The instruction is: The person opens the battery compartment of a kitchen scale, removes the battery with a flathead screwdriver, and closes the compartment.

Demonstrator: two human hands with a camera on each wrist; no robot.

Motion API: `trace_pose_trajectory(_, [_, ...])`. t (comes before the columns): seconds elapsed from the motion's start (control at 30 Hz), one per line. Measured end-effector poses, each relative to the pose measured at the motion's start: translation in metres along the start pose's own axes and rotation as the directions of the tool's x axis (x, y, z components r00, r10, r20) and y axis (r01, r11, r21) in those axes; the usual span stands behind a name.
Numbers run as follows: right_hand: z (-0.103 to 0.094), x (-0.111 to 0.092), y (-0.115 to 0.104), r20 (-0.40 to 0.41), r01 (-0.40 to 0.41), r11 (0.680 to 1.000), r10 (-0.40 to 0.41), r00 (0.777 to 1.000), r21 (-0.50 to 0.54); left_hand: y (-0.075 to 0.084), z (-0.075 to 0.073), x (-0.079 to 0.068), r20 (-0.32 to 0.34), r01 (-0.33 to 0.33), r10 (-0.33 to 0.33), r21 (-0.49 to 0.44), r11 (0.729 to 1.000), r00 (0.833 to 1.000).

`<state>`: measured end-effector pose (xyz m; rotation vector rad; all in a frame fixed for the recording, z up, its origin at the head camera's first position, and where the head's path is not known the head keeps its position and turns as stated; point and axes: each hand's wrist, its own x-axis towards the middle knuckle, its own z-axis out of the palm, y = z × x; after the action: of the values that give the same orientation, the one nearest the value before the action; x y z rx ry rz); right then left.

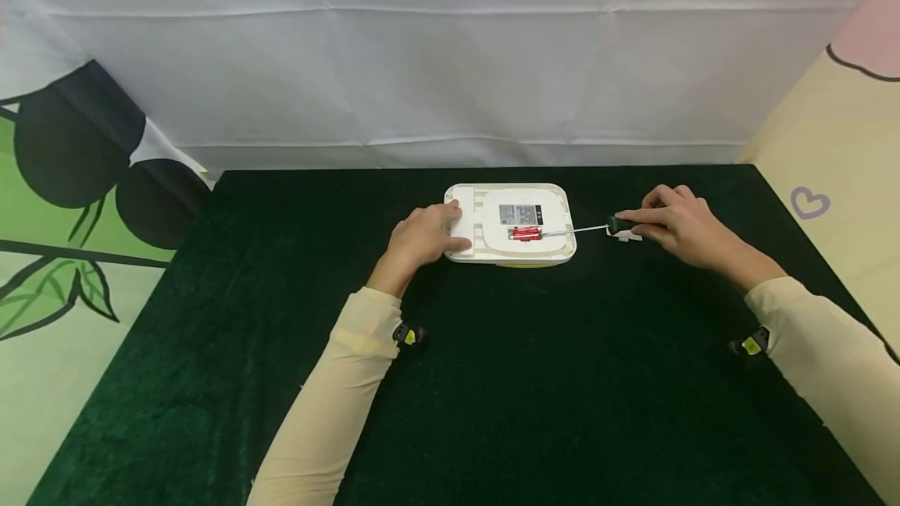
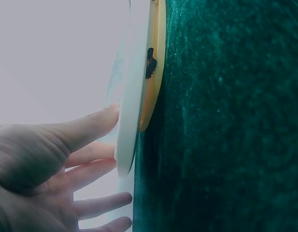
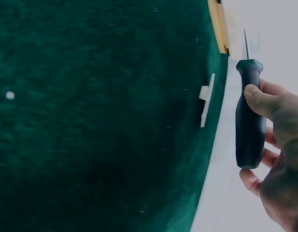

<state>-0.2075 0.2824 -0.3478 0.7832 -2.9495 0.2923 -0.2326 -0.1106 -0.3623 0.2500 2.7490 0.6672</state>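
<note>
Head view faces forward and down; 2 close wrist views share green cloth [image 2: 226, 121].

both arms [image 1: 325, 412] reach forward, well apart. the left hand [image 1: 422, 234] is spread, thumb [image 2: 88, 129] apart from its fingers [image 2: 103, 204]; the right hand [image 1: 680, 226] pinches, thumb on one side, curled fingers on the other.
</note>
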Motion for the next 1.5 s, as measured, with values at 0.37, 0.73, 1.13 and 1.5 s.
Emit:
trace_pose_trajectory(0.37, [0.014,-0.005,0.004,-0.041,0.01,0.998,-0.008,0.999,0.057,-0.002,0.0,0.0,0.002,-0.006,0.006,-0.004,1.0,1.0])
trace_pose_trajectory(0.73, [0.014,-0.008,0.005,-0.026,-0.01,0.998,0.012,1.0,0.068,-0.001,0.0,0.001,0.013,0.003,-0.003,-0.001,1.0,1.0])
trace_pose_trajectory(1.13, [-0.001,-0.02,0.027,-0.068,-0.19,0.97,0.202,0.977,0.15,0.0,0.0,0.003,0.007,0.005,-0.005,-0.006,1.0,1.0])
trace_pose_trajectory(1.5, [0.001,-0.034,0.057,-0.038,-0.514,0.839,0.528,0.848,0.178,0.002,0.0,0.004,0.013,0.023,-0.023,-0.007,1.0,1.0])
